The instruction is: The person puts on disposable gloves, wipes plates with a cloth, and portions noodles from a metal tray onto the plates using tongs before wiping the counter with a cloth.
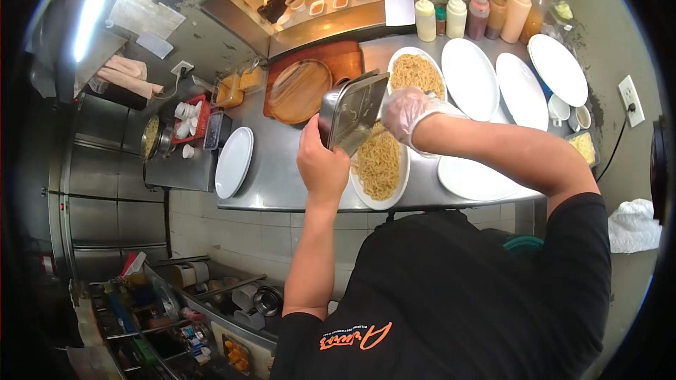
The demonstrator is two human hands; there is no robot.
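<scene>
My left hand (322,157), bare, grips a steel food pan (358,114) by its side and holds it tilted over the plates. My right hand (412,114), in a clear plastic glove, is curled beside the pan's rim. A small shiny end shows at that fist, too little to name, and the fingertips are hidden. Below the pan is a white oval plate (403,188) heaped with noodles (380,165). Behind the gloved hand, another oval plate (415,50) holds more noodles (417,74), partly covered by hand and pan.
White oval plates (472,77) stand to the right, with one plate (234,162) at the left. A round wooden board (301,90) lies behind the pan. Squeeze bottles (477,15) line the back wall. Cups (558,109) stand far right. The steel counter's front edge (303,207) runs before me.
</scene>
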